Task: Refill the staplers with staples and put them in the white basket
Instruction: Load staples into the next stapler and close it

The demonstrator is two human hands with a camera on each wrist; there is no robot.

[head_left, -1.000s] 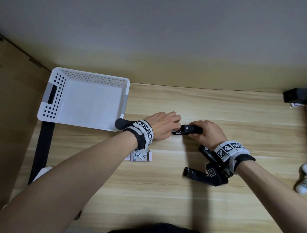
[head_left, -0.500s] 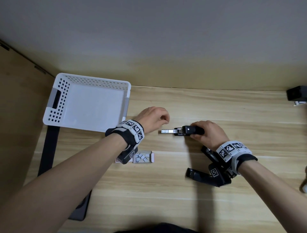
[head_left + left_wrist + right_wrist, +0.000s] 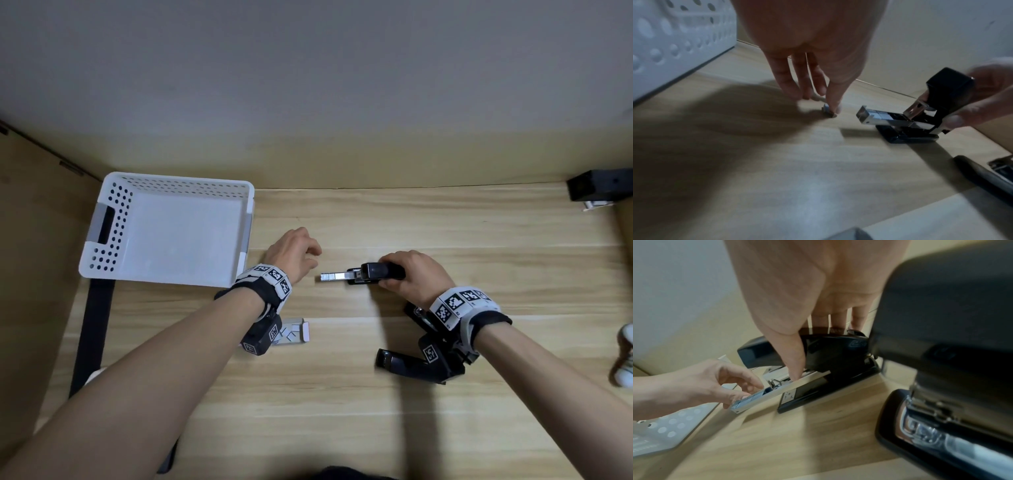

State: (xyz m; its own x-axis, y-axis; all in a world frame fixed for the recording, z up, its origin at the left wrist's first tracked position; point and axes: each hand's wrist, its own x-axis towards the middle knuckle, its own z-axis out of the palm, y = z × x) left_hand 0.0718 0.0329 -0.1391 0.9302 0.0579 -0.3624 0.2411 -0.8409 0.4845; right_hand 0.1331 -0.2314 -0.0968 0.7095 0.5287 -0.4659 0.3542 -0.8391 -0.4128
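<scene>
Near the middle of the pale wood-grain desk (image 3: pixel 342 394), a black plastic stapler (image 3: pixel 380 273) lies with its long axis running left to right, its bright metal magazine (image 3: pixel 337 276) slid out and pointing left toward the white basket (image 3: pixel 171 192). The right hand (image 3: pixel 416 274) curls over the stapler's glossy top, fingers on the far side and thumb on the near side, gripping it. The left hand (image 3: pixel 294 253) hovers just left of the magazine's tip with fingers bent downward.

The left wrist view shows what the head view hides: the left thumb and fingertips (image 3: pixel 833 104) pinch a small grey block of staples (image 3: pixel 826 109) against the desk, a little apart from the magazine's open square end. It also shows short silvery staple blocks already lying in the channel, and the stapler's flat black base beneath. From the right wrist, the magazine reads as a long shallow steel trough over that base.

The basket, a rectangular tray of perforated plastic with rounded corners and a slot handle, sits at the desk's far-left corner. A small open box of loose staples (image 3: pixel 294 330) lies toward the near-left, by the left wrist. A second black stapler (image 3: pixel 400 363), opened, with chrome parts inside, rests near the right wrist.
</scene>
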